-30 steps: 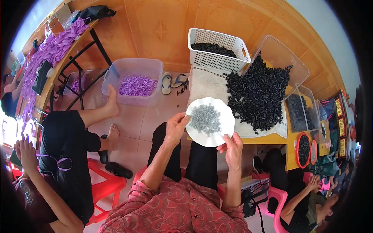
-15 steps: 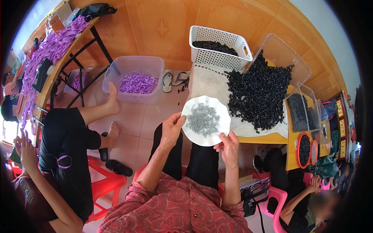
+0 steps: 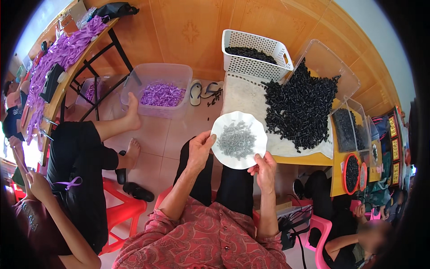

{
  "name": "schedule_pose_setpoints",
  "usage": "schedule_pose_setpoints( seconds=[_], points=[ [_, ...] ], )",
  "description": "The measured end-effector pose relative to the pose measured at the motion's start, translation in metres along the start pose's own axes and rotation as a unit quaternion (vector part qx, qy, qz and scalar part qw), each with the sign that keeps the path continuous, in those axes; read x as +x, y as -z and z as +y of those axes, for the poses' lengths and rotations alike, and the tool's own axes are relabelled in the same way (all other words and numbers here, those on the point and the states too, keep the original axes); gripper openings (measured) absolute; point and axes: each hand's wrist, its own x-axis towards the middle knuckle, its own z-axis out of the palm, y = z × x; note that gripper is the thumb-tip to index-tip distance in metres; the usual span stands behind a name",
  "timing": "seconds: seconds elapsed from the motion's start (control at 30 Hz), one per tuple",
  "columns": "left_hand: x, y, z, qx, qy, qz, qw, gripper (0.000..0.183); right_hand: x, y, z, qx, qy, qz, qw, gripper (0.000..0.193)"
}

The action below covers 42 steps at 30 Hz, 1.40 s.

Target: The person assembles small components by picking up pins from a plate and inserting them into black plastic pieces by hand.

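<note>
White plate [image 3: 260, 138], fingers [image 3: 208, 141] pinching both sides

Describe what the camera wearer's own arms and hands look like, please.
The left hand and right hand are bare: no glove or watch shows. The forearms are bare too, up to the sleeves, which are red with a paler swirling pattern and match the buttoned shirt.

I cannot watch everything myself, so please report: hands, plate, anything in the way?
Left hand and right hand gripping white plate by rim. Small grey pieces on it. Nothing seen blocking plate from above.
</note>
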Motion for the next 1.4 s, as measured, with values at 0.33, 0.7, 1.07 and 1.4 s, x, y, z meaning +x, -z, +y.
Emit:
schedule_pose_setpoints(
  seconds=[0.33,0.7,1.07,1.4],
  points=[
    [-0.005,0.007,0.0,0.012,-0.001,-0.001,1.0,0.027,-0.004,-0.004,-0.002,0.013,0.0,0.001,1.0,0.014],
    [-0.014,0.006,0.005,-0.024,-0.022,0.004,0.999,0.025,-0.005,-0.003,-0.015,-0.04,0.029,-0.005,0.999,0.015],
    [-0.007,0.02,0.007,0.011,0.104,-0.101,0.989,0.029,-0.003,0.02,-0.04,-0.087,-0.067,-0.088,0.99,0.016],
    [-0.01,0.011,-0.012,-0.058,0.117,-0.044,0.99,0.02,-0.001,0.012,-0.031,-0.087,0.019,-0.025,0.996,0.031]
  ],
)
